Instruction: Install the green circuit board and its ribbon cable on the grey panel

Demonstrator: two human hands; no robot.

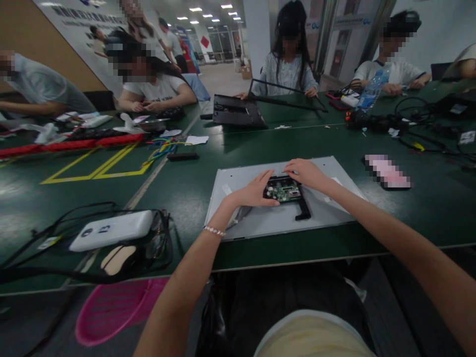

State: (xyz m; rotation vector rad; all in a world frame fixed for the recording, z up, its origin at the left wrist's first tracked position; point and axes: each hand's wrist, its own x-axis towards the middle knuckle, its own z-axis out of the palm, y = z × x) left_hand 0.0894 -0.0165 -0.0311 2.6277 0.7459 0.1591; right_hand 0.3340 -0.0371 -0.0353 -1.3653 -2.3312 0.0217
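Counter [186, 183] first: a broad dark green top running off to both sides, with other people seated at its far edge busy with their own parts. Straight under the person's arms lies a grey panel [320, 208], flat, its long side running left to right across the body.

On that panel, about the middle, sits a small green board [284, 189], its long axis also left to right. Both hands close on it from opposite ends. The left hand [255, 191] lies just left of the board, fingers spread flat and reaching toward the near left edge, thumb touching or nearly touching that edge. Its grip is loose, open-fingered, pressing rather than clasping. The right hand [307, 172] sits at the far right corner, fingers curled down over the top edge; whether they pinch anything small there I cannot tell, as the tips are hidden by the hand itself.

So the board lies between the two grips, nearer side to the left hand, farther side to the right. A black bracket [303, 210] juts from below the board toward the person, just beneath the right wrist.

Off left of the left arm, well apart, lies a white case [111, 230] among black cables, with a pink basket [107, 310] below the counter edge.
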